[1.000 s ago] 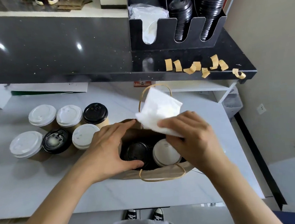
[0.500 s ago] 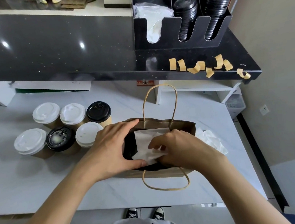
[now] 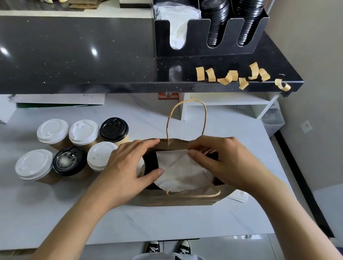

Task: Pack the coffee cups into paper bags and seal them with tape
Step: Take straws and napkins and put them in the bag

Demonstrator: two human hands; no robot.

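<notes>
Since a second ago, when the right hand [image 3: 221, 162] held the white napkin [image 3: 180, 174] up above the paper bag [image 3: 178, 199], the napkin has gone down into the bag's mouth and now lies flat inside, hiding the cups beneath.

On the white marble surface [image 3: 50, 219] the bag stands open between both hands. The left hand [image 3: 126, 171] has its fingers [image 3: 145, 144] curled over the bag's left rim, thumb inside against the napkin's edge. The right hand's fingers [image 3: 197, 146] curl round the far rim beside the upright handle [image 3: 186, 118], gripping the paper.

Left of the left fingers stand 6 lidded coffee cups [image 3: 73, 151] in 2 rows, 4 with white lids and 2 with black.

Beyond the right fingers, curled tape strips [image 3: 242, 78] hang from the black counter's edge [image 3: 121, 88].
</notes>
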